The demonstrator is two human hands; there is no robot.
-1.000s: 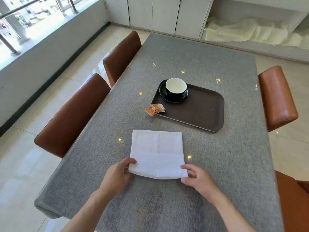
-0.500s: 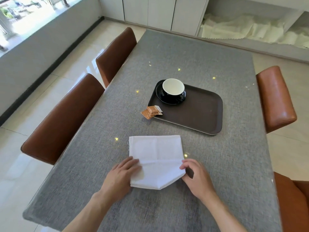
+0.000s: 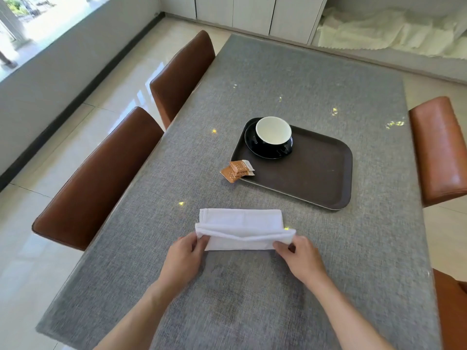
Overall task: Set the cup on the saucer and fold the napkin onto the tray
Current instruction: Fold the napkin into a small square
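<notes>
**Folding the napkin: keep the corners level**

I had the napkin (image 3: 241,227) lying on the grey table (image 3: 252,286), just short of the tray (image 3: 316,173) and not yet on it. The cup (image 3: 273,131) already sat on its saucer (image 3: 252,145) in the tray's far left corner, so I judged that part done and only the fold and the placing left.

My left hand (image 3: 183,258) pinched the napkin's near left corner between thumb and fingers, and my right hand (image 3: 302,261) pinched the near right corner the same way. The near edge was lifted and sagged a little in the middle, while the far half lay flat on the table.

To fold well, I reckoned both corners should travel together and level, so the raised edge lands square on the far edge. Pulling gently outward would take out the sag. The cloth looked thin and limp, likely to slide, so a press along the crease seemed wise.

The small packets (image 3: 237,170) lay against the tray's near left rim, well apart from my hands.
</notes>
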